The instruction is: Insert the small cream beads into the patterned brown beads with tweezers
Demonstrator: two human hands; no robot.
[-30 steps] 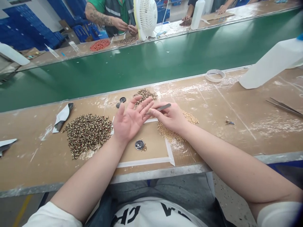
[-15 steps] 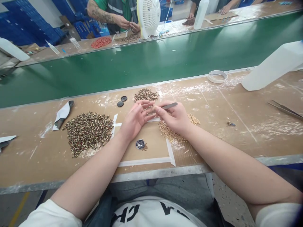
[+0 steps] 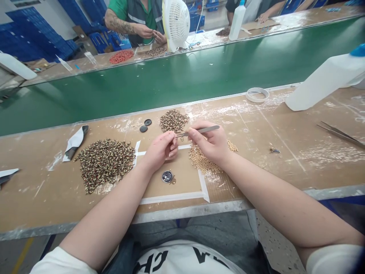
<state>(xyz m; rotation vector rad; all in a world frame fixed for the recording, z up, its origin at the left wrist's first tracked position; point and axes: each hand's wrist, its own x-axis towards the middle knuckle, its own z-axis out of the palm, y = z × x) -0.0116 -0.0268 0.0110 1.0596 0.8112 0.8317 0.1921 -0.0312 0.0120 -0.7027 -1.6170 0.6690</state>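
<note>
My left hand is curled closed over the taped rectangle on the brown worktop, pinching something too small to make out. My right hand grips metal tweezers whose tips point left at my left fingertips. Under my right hand lies a heap of small tan beads. A small pile of dark-and-gold pieces sits just beyond my hands, and a large pile of the same pieces lies to the left. A round dark disc lies below my left hand.
Two black buttons, a tape ring, a white bottle lying on its side and spare tweezers lie on the worktop. A green conveyor belt runs behind. Across it, another person's hands work beside a white fan.
My left hand went from an open, upturned palm to a closed pinch. The tweezers' tips came in against my left fingertips. The view shifted slightly.
</note>
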